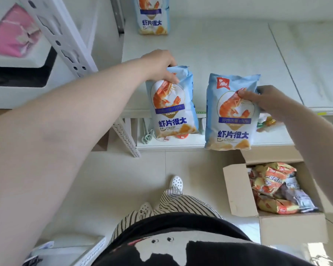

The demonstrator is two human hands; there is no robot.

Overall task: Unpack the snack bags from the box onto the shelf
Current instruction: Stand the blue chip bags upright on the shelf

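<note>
Two light-blue shrimp chip bags are up mid-frame, both printed with a big orange prawn, "虾片很大" and "CRISP". The left bag (172,104) also reads "XIAPIAN"; the left hand (159,66) grips it by the top edge, fingers curled over it. The right bag (232,112) has a red logo in its top corner, and the right hand (265,101) pinches its right side, thumb on the front. Both bags hang in front of the white shelf (229,54) edge. A third identical bag (153,15) stands at the back of the shelf, top centre. Lower right, the open cardboard box (238,191) on the tiled floor holds orange-yellow snack bags (271,181), writing too blurry to read.
</note>
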